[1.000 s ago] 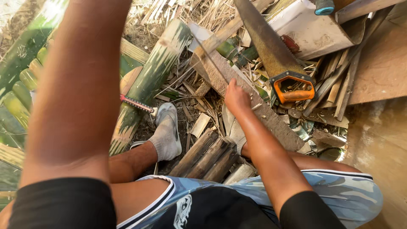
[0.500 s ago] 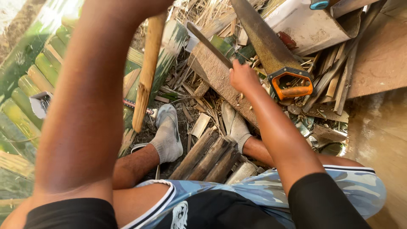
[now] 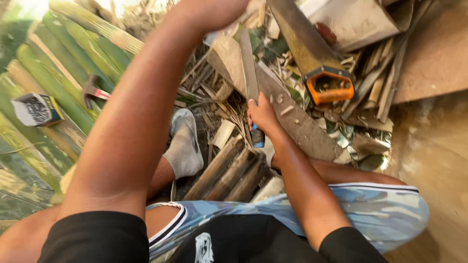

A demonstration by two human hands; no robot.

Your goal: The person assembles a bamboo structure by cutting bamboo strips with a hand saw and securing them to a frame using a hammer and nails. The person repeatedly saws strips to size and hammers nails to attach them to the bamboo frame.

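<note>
Here our right hand (image 3: 262,114) is wrapped round the blue handle of a long blade (image 3: 247,63), its edge standing upright over a wooden block (image 3: 292,117). Our left hand (image 3: 214,9) sits at the far top edge, whether wide or holding we cannot tell. A handsaw (image 3: 312,53) lies just right; scraps crowd everything.
</note>
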